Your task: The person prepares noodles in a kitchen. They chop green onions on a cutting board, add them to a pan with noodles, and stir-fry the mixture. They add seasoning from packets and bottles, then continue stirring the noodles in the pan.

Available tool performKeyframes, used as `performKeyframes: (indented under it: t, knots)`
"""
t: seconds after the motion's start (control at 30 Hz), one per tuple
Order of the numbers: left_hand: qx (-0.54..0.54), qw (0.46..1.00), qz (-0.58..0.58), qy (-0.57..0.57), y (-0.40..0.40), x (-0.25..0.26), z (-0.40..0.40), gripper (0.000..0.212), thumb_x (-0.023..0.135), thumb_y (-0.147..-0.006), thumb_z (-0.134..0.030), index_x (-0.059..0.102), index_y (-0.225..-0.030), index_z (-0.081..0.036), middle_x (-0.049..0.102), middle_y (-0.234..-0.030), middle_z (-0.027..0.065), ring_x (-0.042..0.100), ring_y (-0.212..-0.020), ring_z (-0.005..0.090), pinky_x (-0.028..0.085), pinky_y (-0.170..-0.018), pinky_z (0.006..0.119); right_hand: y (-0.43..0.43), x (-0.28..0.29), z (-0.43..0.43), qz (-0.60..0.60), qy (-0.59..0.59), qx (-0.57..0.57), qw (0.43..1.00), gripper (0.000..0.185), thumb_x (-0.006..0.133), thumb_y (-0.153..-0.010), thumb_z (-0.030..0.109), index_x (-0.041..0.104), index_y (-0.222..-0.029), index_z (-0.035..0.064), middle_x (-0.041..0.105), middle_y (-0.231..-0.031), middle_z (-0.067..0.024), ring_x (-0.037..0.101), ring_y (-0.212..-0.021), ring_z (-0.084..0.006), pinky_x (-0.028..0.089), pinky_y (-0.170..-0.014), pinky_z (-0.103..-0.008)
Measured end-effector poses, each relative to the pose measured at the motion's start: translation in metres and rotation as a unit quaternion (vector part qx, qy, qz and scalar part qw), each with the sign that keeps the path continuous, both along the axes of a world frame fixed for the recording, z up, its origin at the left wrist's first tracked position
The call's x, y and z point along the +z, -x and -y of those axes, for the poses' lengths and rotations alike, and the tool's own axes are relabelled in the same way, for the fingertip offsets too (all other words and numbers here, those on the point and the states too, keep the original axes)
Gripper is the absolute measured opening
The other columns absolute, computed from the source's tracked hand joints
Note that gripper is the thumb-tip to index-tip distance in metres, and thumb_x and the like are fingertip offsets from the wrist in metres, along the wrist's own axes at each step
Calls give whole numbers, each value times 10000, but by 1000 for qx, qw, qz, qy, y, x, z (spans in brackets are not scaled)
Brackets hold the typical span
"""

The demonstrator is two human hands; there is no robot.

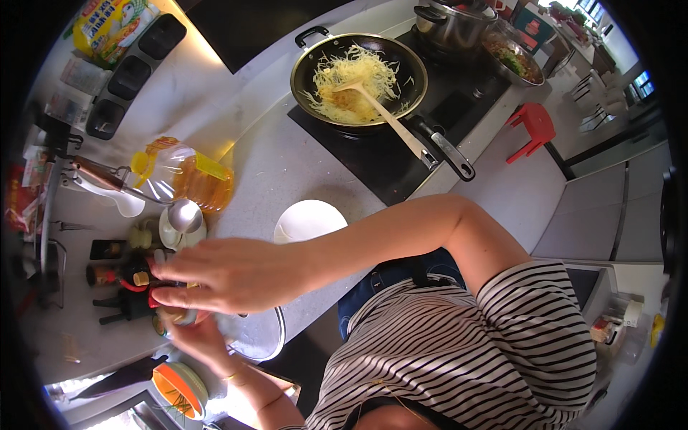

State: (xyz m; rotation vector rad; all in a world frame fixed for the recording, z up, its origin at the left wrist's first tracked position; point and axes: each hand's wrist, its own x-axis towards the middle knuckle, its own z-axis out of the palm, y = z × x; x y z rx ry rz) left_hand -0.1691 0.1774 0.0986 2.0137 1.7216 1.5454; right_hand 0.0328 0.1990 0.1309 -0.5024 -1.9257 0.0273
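Observation:
My right hand [236,274] reaches across to the seasonings at the left, palm down and slightly blurred. Beneath it, my left hand [199,341], with a thin bracelet at the wrist, seems to hold a small jar [183,315]. The jar is mostly covered by my fingers. A red cap [154,299] shows at my right fingertips; whether they grip it is unclear. Bottles with dark contents [137,267] stand just beyond. A white bowl [309,220] sits partly behind my right forearm. A glass lid [260,333] lies beside my left wrist.
A black pan [414,59] of shredded pale vegetable sits on the cooktop [371,172], a wooden spatula [392,121] resting in it. A steel pot [454,27] stands behind. An oil bottle [201,177] and a hanging ladle [185,215] are near the wall. A red stool [532,129] stands on the floor.

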Motion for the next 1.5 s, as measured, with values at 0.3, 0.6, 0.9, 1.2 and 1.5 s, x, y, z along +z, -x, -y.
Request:
performKeyframes:
  t: [0.3,0.6,0.9,1.2,1.5]
  knots:
    - [-61,994,77,55,-161,-33,16,355,643,-837,-174,523,-1073,63,616,-1003,175,621,-894,261,482,-761,341,-77,-24,5,118,-13,-65,991,238,617,-745,120,567,-953,15,480,-876,-51,551,-786,-176,503,-708,-299]
    - [-259,919,255,149,-215,-80,46,268,687,-783,-78,549,-998,3,631,-911,91,594,-785,125,483,-714,263,-165,-25,-13,137,430,124,884,228,611,-849,215,610,-1009,53,659,-808,-86,636,-725,-224,496,-652,-355]
    - [-204,935,245,155,-219,-63,23,175,672,-861,-124,541,-905,-16,616,-768,41,613,-678,118,477,-637,247,-259,-98,36,339,338,-430,765,356,558,-875,137,513,-1163,-68,544,-971,-211,625,-617,-303,505,-514,-394]
    - [-187,939,236,163,-190,-66,8,239,687,-861,-197,527,-897,-24,615,-729,28,557,-656,80,448,-610,229,-360,55,29,343,464,-324,749,388,602,-821,72,590,-1209,69,673,-897,-128,651,-779,-217,492,-697,-344]
    - [-177,942,199,202,-174,-74,3,285,691,-853,-225,518,-934,-13,640,-752,51,583,-643,97,462,-575,252,-303,30,-34,389,438,-379,717,355,604,-819,117,612,-1173,91,656,-884,-185,633,-828,-347,494,-748,-400]
